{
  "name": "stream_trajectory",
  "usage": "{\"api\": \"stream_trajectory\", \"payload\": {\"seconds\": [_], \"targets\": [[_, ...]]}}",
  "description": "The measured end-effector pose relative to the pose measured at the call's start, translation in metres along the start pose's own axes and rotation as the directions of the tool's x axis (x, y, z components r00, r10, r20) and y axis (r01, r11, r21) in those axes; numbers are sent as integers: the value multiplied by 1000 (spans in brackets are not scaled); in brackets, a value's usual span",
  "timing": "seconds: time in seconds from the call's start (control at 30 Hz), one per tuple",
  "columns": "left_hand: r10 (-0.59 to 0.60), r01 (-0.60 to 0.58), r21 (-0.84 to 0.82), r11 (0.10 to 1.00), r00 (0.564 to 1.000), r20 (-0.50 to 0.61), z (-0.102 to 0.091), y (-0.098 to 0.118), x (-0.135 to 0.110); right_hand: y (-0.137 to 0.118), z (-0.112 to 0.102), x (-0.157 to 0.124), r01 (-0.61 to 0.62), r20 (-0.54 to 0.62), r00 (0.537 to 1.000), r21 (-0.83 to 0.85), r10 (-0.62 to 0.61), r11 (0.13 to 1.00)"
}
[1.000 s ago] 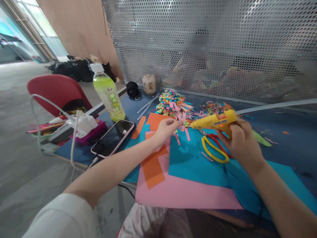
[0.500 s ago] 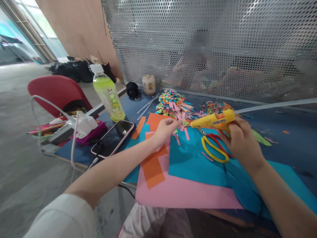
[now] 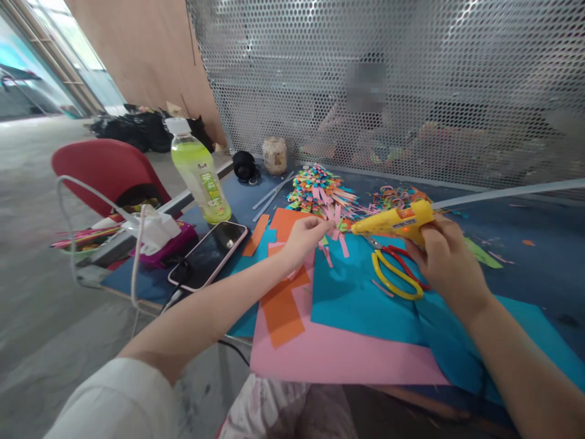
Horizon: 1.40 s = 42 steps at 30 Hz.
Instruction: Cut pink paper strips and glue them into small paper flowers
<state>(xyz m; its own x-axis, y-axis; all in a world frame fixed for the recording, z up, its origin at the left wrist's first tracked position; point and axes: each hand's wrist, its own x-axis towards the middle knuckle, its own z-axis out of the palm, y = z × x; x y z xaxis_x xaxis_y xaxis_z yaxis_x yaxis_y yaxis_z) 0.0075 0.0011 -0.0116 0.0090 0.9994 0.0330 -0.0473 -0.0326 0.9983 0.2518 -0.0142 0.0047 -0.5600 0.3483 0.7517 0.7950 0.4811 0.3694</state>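
My right hand (image 3: 445, 263) grips a yellow glue gun (image 3: 397, 222) with its nozzle pointing left at a pink paper strip (image 3: 332, 227). My left hand (image 3: 305, 236) pinches that strip at the near edge of a heap of coloured paper strips (image 3: 320, 190). A long clear glue stick (image 3: 507, 193) juts from the back of the gun to the right. Yellow-handled scissors (image 3: 393, 274) lie on a blue sheet (image 3: 361, 299) just below the gun.
Pink (image 3: 338, 356) and orange (image 3: 281, 308) sheets overlap at the table's near edge. A phone (image 3: 209, 253), a green drink bottle (image 3: 199, 171), a jar (image 3: 275, 155) and a red chair (image 3: 103, 171) stand at the left. A perforated metal screen (image 3: 411, 85) backs the table; a person sits behind it.
The glue gun has shifted very slightly; both hands stay where they were.
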Motion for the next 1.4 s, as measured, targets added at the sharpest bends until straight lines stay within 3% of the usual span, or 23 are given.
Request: {"api": "stream_trajectory", "payload": {"seconds": [0.3,0.67,1.03,1.4], "targets": [[-4,4,-4,1000,1000,-5,-1,-3,4,1,-1,-2,-39,36,999,35,37,999],[-19,19,6,1000,1000,-24,0,-1,3,-1,-3,3,63,-36,997,-41,-65,997],[-14,14,6,1000,999,-30,-1,-3,5,-1,-5,3,82,-58,994,-95,-88,992],[-1,-3,-49,999,997,-79,-3,-6,8,-1,-6,4,103,-7,995,-113,-104,988]]}}
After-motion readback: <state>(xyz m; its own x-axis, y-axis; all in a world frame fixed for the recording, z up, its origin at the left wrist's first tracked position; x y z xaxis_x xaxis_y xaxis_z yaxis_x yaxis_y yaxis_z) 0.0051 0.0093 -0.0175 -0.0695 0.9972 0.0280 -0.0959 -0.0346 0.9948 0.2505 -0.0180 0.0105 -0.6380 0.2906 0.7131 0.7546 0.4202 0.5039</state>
